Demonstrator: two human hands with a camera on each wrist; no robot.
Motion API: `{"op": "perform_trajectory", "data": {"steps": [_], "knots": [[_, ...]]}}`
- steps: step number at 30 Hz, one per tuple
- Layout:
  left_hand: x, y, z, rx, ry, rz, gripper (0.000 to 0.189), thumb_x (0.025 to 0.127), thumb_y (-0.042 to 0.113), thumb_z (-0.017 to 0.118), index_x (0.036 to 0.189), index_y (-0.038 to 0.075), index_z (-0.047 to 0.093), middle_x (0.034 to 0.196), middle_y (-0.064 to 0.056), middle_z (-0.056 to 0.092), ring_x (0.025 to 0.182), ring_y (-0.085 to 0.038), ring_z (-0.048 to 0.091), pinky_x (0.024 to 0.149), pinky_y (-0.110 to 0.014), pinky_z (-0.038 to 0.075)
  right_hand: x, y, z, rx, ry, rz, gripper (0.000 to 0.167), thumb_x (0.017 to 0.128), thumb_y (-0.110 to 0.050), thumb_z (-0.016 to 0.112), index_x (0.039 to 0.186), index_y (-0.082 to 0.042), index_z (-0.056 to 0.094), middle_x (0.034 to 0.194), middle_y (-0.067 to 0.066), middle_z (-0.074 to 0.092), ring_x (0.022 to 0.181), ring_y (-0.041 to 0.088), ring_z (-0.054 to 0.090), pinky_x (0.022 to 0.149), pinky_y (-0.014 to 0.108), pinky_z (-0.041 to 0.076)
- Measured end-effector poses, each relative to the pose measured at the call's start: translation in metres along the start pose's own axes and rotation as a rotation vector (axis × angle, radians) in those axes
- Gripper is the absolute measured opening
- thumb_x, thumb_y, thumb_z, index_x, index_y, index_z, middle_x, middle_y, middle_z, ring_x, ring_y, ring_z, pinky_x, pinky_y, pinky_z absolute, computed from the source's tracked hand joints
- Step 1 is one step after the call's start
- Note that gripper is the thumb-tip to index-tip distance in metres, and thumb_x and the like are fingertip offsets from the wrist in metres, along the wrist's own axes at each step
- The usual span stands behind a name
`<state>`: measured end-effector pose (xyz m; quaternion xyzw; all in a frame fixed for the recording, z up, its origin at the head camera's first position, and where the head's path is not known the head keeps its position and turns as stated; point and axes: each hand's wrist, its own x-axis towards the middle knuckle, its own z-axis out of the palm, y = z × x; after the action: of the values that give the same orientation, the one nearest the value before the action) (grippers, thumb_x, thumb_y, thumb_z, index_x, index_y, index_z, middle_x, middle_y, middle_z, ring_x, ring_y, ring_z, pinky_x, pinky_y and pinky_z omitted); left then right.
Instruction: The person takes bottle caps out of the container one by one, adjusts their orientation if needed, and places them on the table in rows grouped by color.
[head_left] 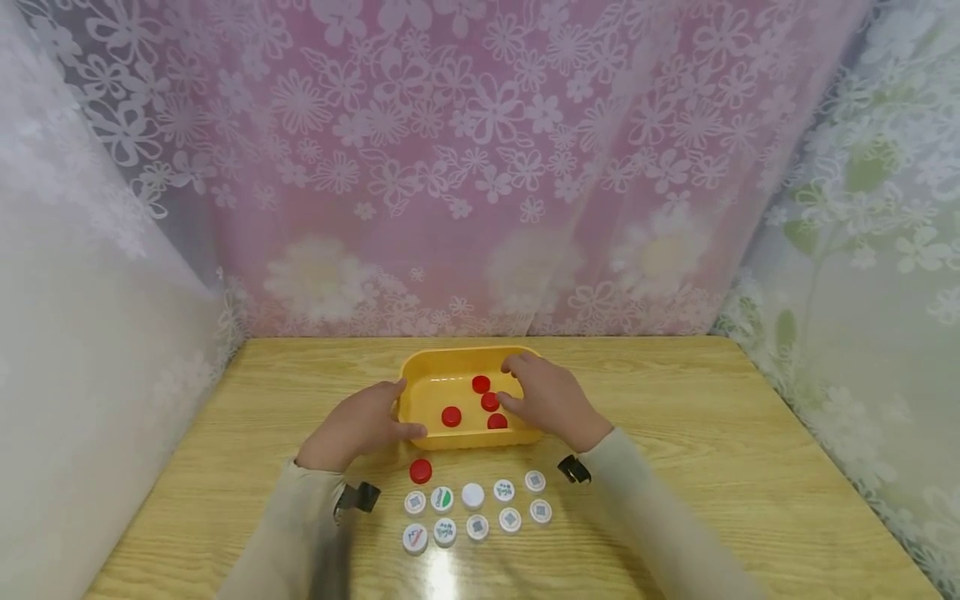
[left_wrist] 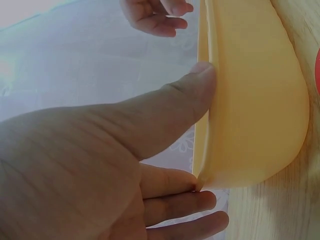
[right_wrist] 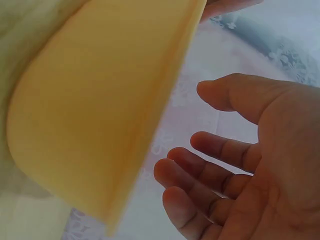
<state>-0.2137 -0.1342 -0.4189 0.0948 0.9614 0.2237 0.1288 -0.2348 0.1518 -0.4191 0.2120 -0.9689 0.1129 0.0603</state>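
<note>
My left hand [head_left: 360, 423] grips the left end of a yellow plastic tub [head_left: 465, 441], thumb along the near rim and fingers at the left edge. In the left wrist view the thumb [left_wrist: 187, 92] presses on the tub's rim. My right hand [head_left: 553, 400] hovers over the tub's right end with fingers spread and loosely bent, nothing in them. The right wrist view shows its palm and fingers [right_wrist: 215, 185] apart from the tub's wall [right_wrist: 95, 105]. Several red bottle caps [head_left: 452, 416] lie inside the tub, mostly toward the right.
One red cap [head_left: 421, 471] lies on the wooden table [head_left: 720, 442] just in front of the tub. Nearer to me, several white caps [head_left: 472, 497] with assorted printed tops form two rows. A pink floral curtain [head_left: 465, 167] hangs behind the table, with pale curtains at both sides.
</note>
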Motion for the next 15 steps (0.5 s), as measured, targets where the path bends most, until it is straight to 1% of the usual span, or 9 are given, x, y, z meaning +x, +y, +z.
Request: {"op": "perform_trajectory", "data": {"steps": [2,5,8,11,15], "knots": [[0.0,0.0,0.0,0.001,0.004,-0.001,0.095,0.088,0.047,0.081,0.159,0.002,0.038,0.157,-0.019,0.047,0.144,-0.039,0.044,0.117,-0.058,0.037,0.006,-0.001,-0.002,-0.015,-0.037,-0.004,0.041,0.092,-0.036,0.078,0.121,-0.009,0.066,0.112,0.006,0.07,0.088,0.021,0.066,0.076,0.037,0.06],[-0.001,0.0,-0.001,-0.008,0.008,-0.002,0.095,0.087,0.046,0.082,0.159,0.002,0.038,0.157,-0.019,0.047,0.144,-0.039,0.044,0.117,-0.059,0.036,0.017,-0.002,-0.001,-0.032,-0.126,0.0,0.046,0.093,-0.04,0.077,0.124,-0.008,0.066,0.117,0.007,0.07,0.093,0.022,0.066,0.081,0.04,0.06],[-0.002,0.0,0.0,-0.021,0.012,0.007,0.094,0.087,0.045,0.082,0.158,0.001,0.039,0.156,-0.019,0.048,0.144,-0.039,0.044,0.117,-0.059,0.037,0.028,-0.001,0.004,-0.053,-0.203,0.01,0.047,0.093,-0.042,0.077,0.123,-0.008,0.067,0.115,0.006,0.071,0.095,0.022,0.066,0.086,0.042,0.059],[-0.002,0.001,0.0,-0.026,0.013,0.019,0.093,0.088,0.044,0.083,0.158,0.0,0.039,0.156,-0.019,0.049,0.144,-0.039,0.045,0.117,-0.058,0.037,0.035,0.0,0.011,-0.074,-0.269,0.015,0.041,0.093,-0.042,0.077,0.117,-0.01,0.067,0.103,0.003,0.07,0.089,0.022,0.064,0.085,0.038,0.057],[-0.002,0.002,0.0,-0.032,0.012,0.023,0.093,0.087,0.043,0.083,0.158,0.0,0.039,0.155,-0.019,0.05,0.143,-0.038,0.046,0.117,-0.058,0.038,0.042,-0.002,0.019,-0.123,-0.336,0.006,0.032,0.092,-0.042,0.077,0.1,-0.013,0.065,0.083,-0.002,0.062,0.077,0.019,0.057,0.076,0.03,0.051]]}}
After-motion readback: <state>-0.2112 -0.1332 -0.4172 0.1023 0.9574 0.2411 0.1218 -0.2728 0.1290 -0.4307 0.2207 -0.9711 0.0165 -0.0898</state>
